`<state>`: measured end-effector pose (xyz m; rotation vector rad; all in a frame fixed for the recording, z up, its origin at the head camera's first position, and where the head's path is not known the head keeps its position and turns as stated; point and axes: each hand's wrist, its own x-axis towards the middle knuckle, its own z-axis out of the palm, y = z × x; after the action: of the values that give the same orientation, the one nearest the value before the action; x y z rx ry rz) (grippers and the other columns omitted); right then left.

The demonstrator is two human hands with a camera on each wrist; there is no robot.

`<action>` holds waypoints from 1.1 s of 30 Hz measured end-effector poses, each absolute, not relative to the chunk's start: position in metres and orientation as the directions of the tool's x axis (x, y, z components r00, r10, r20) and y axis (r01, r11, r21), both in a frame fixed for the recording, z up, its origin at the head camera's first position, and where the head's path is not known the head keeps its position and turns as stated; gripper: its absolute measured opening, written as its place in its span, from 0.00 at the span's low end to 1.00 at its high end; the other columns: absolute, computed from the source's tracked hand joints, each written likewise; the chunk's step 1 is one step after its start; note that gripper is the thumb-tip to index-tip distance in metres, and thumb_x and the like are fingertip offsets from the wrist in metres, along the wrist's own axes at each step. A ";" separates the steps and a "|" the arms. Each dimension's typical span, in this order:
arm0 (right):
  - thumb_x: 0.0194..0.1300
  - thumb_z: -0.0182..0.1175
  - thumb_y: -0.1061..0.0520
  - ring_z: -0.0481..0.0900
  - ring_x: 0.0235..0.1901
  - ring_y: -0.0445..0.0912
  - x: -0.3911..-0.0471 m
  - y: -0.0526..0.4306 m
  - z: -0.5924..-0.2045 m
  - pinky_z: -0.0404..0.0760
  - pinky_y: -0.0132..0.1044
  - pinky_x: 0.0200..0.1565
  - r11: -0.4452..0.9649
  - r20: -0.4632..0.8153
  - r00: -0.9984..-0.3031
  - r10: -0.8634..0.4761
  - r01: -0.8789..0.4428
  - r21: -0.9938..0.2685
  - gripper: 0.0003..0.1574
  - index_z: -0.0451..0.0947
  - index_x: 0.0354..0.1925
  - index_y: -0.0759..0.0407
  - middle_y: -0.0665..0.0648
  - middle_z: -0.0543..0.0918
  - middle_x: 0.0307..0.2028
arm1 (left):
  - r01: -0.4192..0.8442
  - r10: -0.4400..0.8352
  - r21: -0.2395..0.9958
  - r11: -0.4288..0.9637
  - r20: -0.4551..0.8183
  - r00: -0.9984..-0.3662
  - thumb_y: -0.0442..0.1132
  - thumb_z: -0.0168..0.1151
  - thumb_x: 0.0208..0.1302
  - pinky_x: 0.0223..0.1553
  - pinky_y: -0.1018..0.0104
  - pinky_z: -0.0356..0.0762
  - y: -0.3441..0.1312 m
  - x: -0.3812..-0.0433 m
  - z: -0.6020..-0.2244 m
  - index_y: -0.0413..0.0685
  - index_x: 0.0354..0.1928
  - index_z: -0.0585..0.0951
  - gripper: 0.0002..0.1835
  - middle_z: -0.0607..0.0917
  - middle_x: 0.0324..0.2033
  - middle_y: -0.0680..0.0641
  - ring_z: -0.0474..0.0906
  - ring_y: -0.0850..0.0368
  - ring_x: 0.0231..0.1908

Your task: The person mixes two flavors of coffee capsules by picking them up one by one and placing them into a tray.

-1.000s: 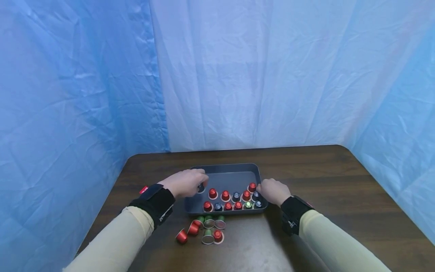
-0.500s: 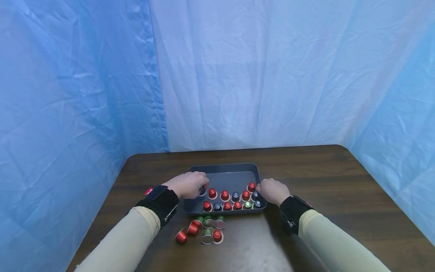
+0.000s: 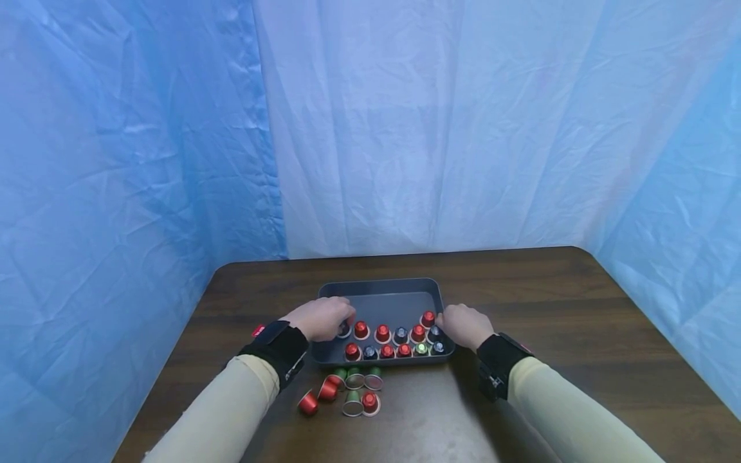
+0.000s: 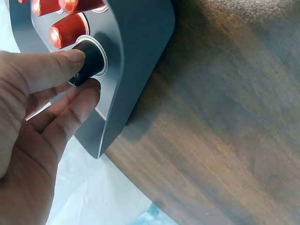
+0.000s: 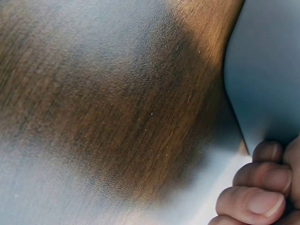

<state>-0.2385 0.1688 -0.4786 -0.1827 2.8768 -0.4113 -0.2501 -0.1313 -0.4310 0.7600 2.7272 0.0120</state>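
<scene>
My left hand point(image 3: 324, 319) is over the left part of the dark grey tray point(image 3: 393, 302), pinching a black coffee capsule point(image 4: 92, 61) between thumb and fingers. That capsule stands rim-down on the tray floor, beside a red capsule point(image 4: 68, 32). At the tray's right side my right hand point(image 3: 465, 326) holds the rim with curled fingers point(image 5: 262, 204); its thumb is hidden in the right wrist view. Inside the tray, red, dark and light green capsules stand in a front row and a looser second row, with one more red capsule point(image 3: 428, 318) behind at the right.
In front of the tray, several green capsules point(image 3: 352, 405) and red capsules point(image 3: 308, 403) lie or stand on the dark wooden table point(image 3: 538, 289). Pale blue sheets point(image 3: 370, 128) hang behind and at both sides.
My left hand has moved slightly toward me with the black capsule, bringing it level with the second row. The tray has shifted slightly left in the view. My right hand has stayed at the rim.
</scene>
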 end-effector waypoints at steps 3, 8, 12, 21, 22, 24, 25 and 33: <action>0.76 0.57 0.49 0.77 0.24 0.46 -0.239 0.169 -0.479 0.76 0.39 0.30 0.953 -0.204 -0.966 -0.159 -0.096 -0.287 0.18 0.84 0.38 0.61 0.53 0.77 0.22 | 0.506 0.507 0.085 0.858 -0.291 -0.811 0.35 0.69 0.67 0.54 0.57 0.80 -0.131 -0.250 -0.433 0.56 0.41 0.86 0.06 0.81 0.37 0.54 0.77 0.58 0.40; 0.76 0.57 0.49 0.76 0.24 0.46 -0.238 0.169 -0.479 0.75 0.39 0.29 0.953 -0.216 -0.965 -0.149 -0.082 -0.293 0.19 0.84 0.38 0.61 0.53 0.77 0.22 | 0.515 0.514 0.080 0.854 -0.285 -0.809 0.36 0.70 0.66 0.55 0.56 0.80 -0.131 -0.250 -0.436 0.54 0.41 0.85 0.05 0.83 0.37 0.53 0.78 0.57 0.40; 0.76 0.57 0.49 0.76 0.24 0.46 -0.237 0.168 -0.477 0.75 0.39 0.29 0.951 -0.214 -0.964 -0.155 -0.088 -0.295 0.18 0.84 0.38 0.62 0.54 0.77 0.23 | 0.509 0.505 0.067 0.858 -0.288 -0.814 0.36 0.70 0.66 0.55 0.57 0.80 -0.131 -0.250 -0.436 0.54 0.42 0.85 0.05 0.83 0.37 0.53 0.78 0.58 0.40; 0.77 0.56 0.49 0.76 0.24 0.47 -0.235 0.168 -0.476 0.74 0.39 0.29 0.950 -0.208 -0.965 -0.156 -0.089 -0.299 0.19 0.84 0.38 0.62 0.54 0.76 0.22 | 0.514 0.505 0.048 0.857 -0.278 -0.817 0.36 0.71 0.65 0.55 0.57 0.81 -0.131 -0.250 -0.436 0.54 0.42 0.86 0.07 0.84 0.38 0.53 0.78 0.58 0.40; 0.77 0.56 0.49 0.76 0.24 0.47 -0.235 0.168 -0.477 0.75 0.39 0.29 0.950 -0.209 -0.965 -0.156 -0.089 -0.300 0.19 0.84 0.38 0.62 0.54 0.77 0.23 | 0.515 0.507 0.046 0.856 -0.275 -0.817 0.36 0.71 0.65 0.55 0.57 0.81 -0.131 -0.250 -0.436 0.54 0.42 0.86 0.06 0.84 0.37 0.53 0.78 0.58 0.40; 0.77 0.56 0.50 0.76 0.24 0.47 -0.235 0.168 -0.477 0.75 0.39 0.30 0.950 -0.208 -0.965 -0.157 -0.090 -0.299 0.19 0.84 0.38 0.62 0.54 0.77 0.23 | 0.517 0.508 0.043 0.855 -0.272 -0.817 0.36 0.72 0.65 0.55 0.57 0.81 -0.132 -0.251 -0.437 0.54 0.42 0.86 0.06 0.83 0.37 0.53 0.78 0.58 0.40; 0.77 0.56 0.50 0.76 0.25 0.47 -0.236 0.168 -0.477 0.75 0.39 0.30 0.950 -0.207 -0.966 -0.157 -0.090 -0.299 0.19 0.84 0.38 0.62 0.54 0.77 0.23 | 0.516 0.507 0.045 0.855 -0.272 -0.818 0.36 0.72 0.64 0.55 0.57 0.81 -0.132 -0.251 -0.437 0.54 0.42 0.86 0.06 0.83 0.37 0.53 0.78 0.58 0.40; 0.76 0.56 0.50 0.76 0.24 0.47 -0.235 0.169 -0.478 0.75 0.39 0.30 0.951 -0.191 -0.967 -0.166 -0.106 -0.291 0.19 0.84 0.37 0.62 0.54 0.76 0.22 | 0.505 0.499 0.057 0.861 -0.282 -0.820 0.37 0.72 0.64 0.56 0.55 0.80 -0.131 -0.251 -0.438 0.55 0.45 0.87 0.09 0.84 0.40 0.53 0.79 0.57 0.42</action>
<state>-0.2354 0.1692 -0.4779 -0.2039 2.8898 -0.4137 -0.2514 -0.1312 -0.4382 0.7579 2.7482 -0.0288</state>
